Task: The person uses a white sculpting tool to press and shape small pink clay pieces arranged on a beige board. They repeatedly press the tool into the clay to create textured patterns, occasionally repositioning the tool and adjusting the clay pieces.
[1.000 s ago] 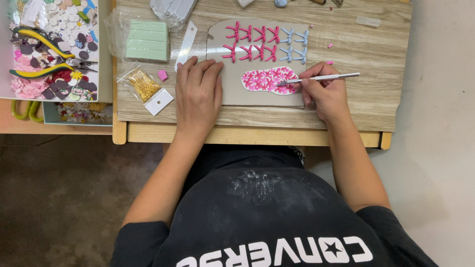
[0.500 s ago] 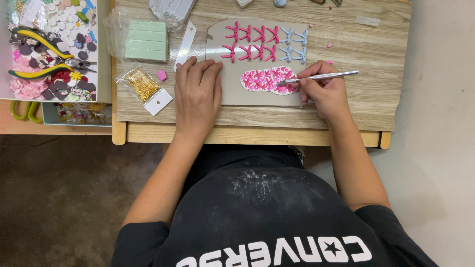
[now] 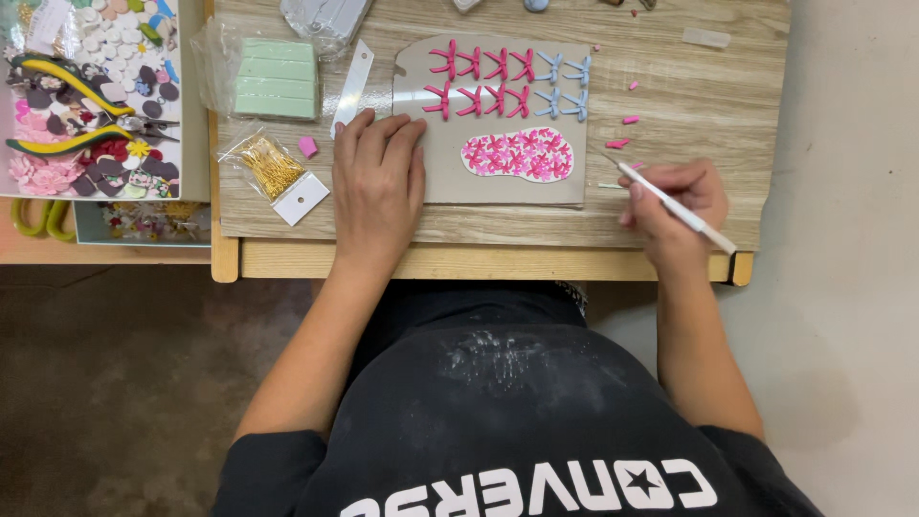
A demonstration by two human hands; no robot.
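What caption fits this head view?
Left hand flat on grey card bearing pink floral clay slab; right hand holds white stylus beside it.

A pale wood-grain counter (image 3: pixel 689 86) with a lighter wooden edge fills the twelve o'clock area. Dark mottled floor (image 3: pixel 115 383) spreads toward eight o'clock; lighter grey floor (image 3: pixel 852 287) lies at three o'clock. Light falls soft and even.

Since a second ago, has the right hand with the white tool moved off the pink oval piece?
Yes. The right hand with the white tool has moved right, off the pink oval piece and past the grey board's right edge, onto bare wooden tabletop.
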